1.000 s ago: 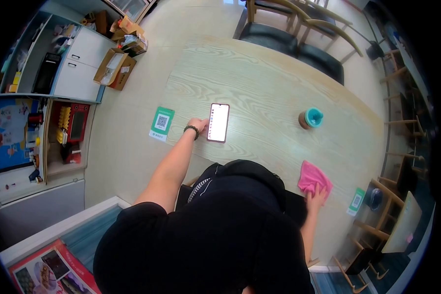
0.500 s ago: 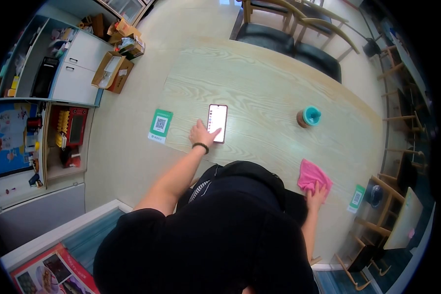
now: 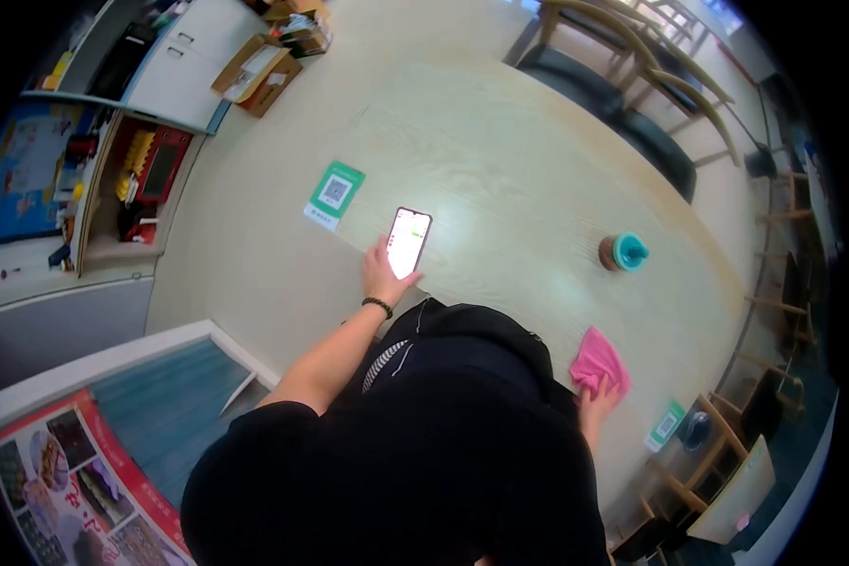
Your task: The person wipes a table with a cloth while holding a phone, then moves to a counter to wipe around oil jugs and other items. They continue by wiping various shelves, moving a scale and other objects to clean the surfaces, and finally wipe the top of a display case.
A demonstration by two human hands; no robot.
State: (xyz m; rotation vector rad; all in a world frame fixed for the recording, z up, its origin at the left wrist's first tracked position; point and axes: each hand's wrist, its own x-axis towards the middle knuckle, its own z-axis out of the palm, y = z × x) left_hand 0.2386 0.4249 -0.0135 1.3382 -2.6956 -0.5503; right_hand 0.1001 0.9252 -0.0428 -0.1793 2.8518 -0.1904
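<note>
On the pale wood-grain table (image 3: 500,189) a phone (image 3: 409,243) with a lit white screen is held at its lower end by my left hand (image 3: 384,275). The thumb is at the phone's bottom right, the other fingers along its left edge. A dark beaded bracelet circles that wrist. My right hand (image 3: 598,404) rests on the lower part of a crumpled pink cloth (image 3: 599,360), fingers on the fabric. A jar with a teal lid (image 3: 629,252) stands farther back on the right side of the table.
A green QR card (image 3: 336,191) lies left of the phone, another (image 3: 666,425) at the table's right edge. Black-seated chairs (image 3: 571,77) line the far side. Cardboard boxes (image 3: 258,77), a cabinet and a red appliance (image 3: 163,167) are at left; more wooden chairs stand at right.
The view has turned, shifting the surroundings. My left hand has closed around the phone's lower end, the phone is now tilted, and its screen shows different content. My right hand remains on the cloth.
</note>
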